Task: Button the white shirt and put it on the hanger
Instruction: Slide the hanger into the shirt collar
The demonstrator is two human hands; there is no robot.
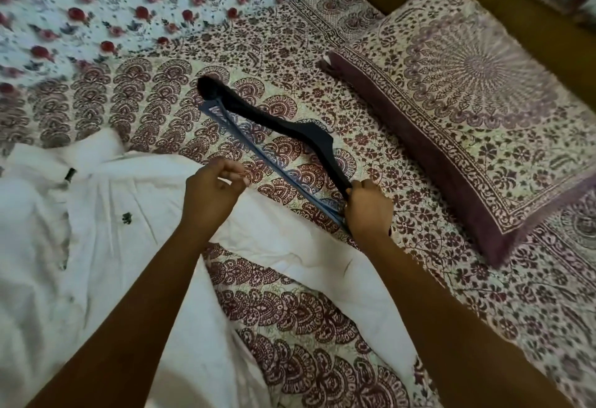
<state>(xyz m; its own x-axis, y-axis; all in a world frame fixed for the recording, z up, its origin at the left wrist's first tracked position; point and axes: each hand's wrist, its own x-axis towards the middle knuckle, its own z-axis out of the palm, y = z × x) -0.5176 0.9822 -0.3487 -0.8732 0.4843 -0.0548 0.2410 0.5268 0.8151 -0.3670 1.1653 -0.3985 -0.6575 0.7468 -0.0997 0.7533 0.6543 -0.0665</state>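
Note:
The white shirt [106,224] lies spread on the patterned bedsheet at the left, one sleeve stretching right under my arms. A dark hanger [258,117] with a blue lower bar lies slantwise across the bed's middle. My right hand [366,206] grips the hanger's near end. Just left of the bar, above the sleeve, my left hand [211,190] hovers with fingers loosely curled and nothing visibly in them.
A purple-patterned pillow [467,111] lies at the right. A white blanket with red flowers [113,11] covers the far left. A wooden bed frame [503,11] runs along the top right. Patterned bedsheet [306,327] shows between my forearms.

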